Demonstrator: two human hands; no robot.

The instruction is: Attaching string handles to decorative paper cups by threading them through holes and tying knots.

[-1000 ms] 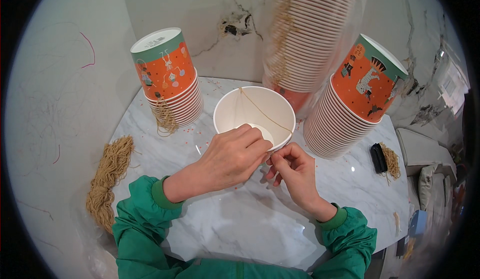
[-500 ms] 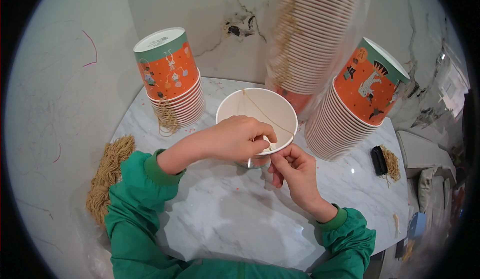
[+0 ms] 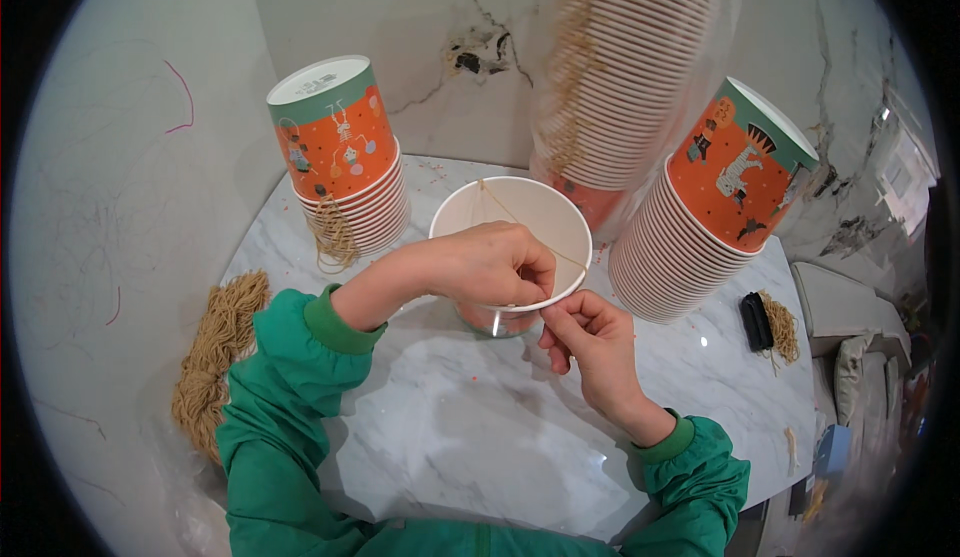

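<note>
An open paper bucket (image 3: pixel 455 215), white inside, stands upright on the table in front of me. A thin tan string (image 3: pixel 508 211) runs across its mouth from the far rim to the near right rim. My left hand (image 3: pixel 495 265) reaches over the near rim, fingers curled down inside; their tips and anything they pinch are hidden. My right hand (image 3: pixel 592 345) is closed with thumb and forefinger pinched at the bucket's near right rim, by the string's end.
Upside-down stacks of orange-and-green paper buckets stand at left (image 3: pixel 335 147) and right (image 3: pixel 730 172). A tall plastic-wrapped stack (image 3: pixel 640 67) rises behind. A tan string bundle (image 3: pixel 215 357) lies at left. A black object (image 3: pixel 757 321) with string (image 3: pixel 782 329) sits at right.
My left hand has shifted slightly right and its fingers have gone deeper into the bucket. The bucket has moved very slightly left. My right hand stays at the rim.
</note>
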